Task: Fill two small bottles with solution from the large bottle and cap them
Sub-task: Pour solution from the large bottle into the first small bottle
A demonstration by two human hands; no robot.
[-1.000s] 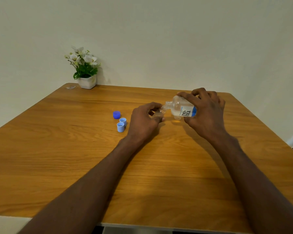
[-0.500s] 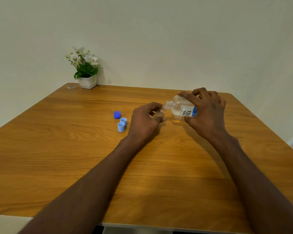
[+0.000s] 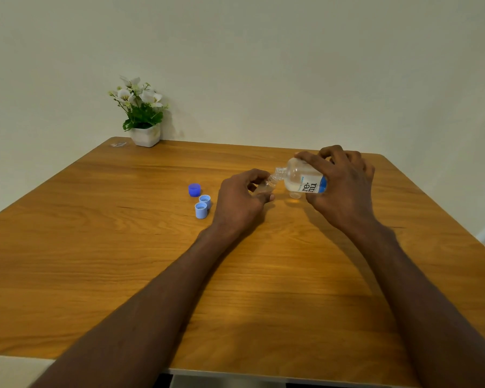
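Left hand (image 3: 240, 198) fingers pinch clear small bottle (image 3: 263, 189) | right hand (image 3: 340, 186) grips tilted large bottle (image 3: 301, 179)

Bare forearms, no sleeves, no jewellery

Soft, even light from overhead — no harsh glare. Wooden table (image 3: 95, 247) shows a mild warm sheen below the fingers (image 3: 263, 197) and faint forearm shadows. Wide-angle bowing at edges — table sides curve. Focus decent; slight softness on the far flower pot (image 3: 145, 134).
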